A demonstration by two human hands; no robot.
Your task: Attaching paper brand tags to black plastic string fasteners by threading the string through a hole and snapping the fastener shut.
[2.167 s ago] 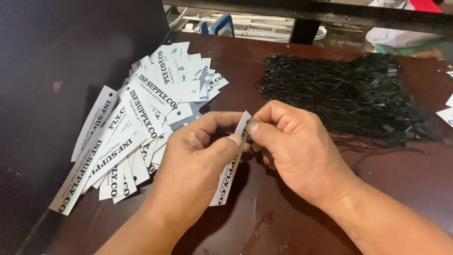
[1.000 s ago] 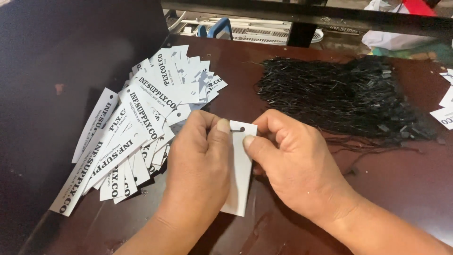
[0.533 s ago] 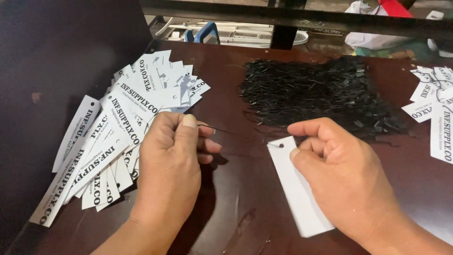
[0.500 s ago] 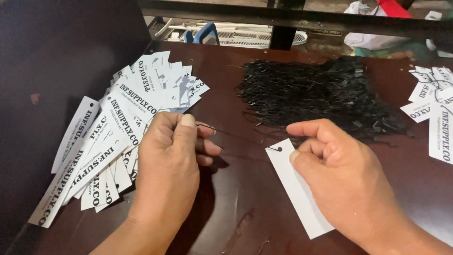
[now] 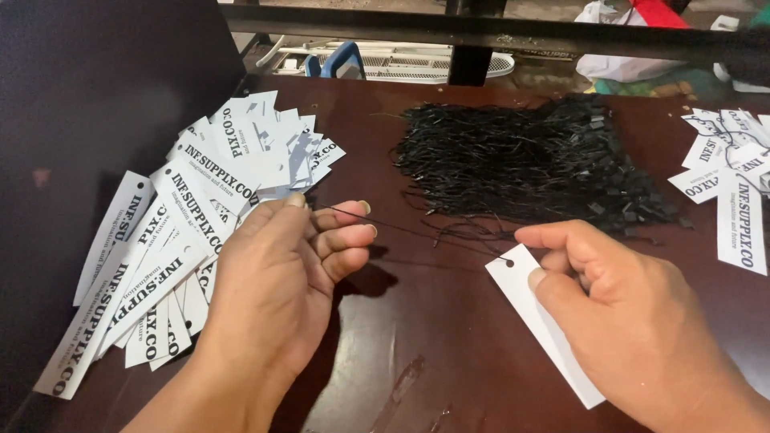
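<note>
Hands now drawing apart: left hand [image 5: 281, 281] pinching black string [image 5: 417, 232], pulling it through hole of white tag [image 5: 541, 321] right hand [image 5: 634, 321] is gripping.

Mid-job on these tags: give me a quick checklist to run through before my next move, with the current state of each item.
1. Left hand pinches the thin black string: ok.
2. Right hand holds the blank white tag: ok.
3. String passes through the tag's hole: cannot tell.
4. String taut between the hands: ok.
5. Pile of black strings lies apart from the hands: ok.
6. Printed tags lie beside the left hand: ok.
</note>
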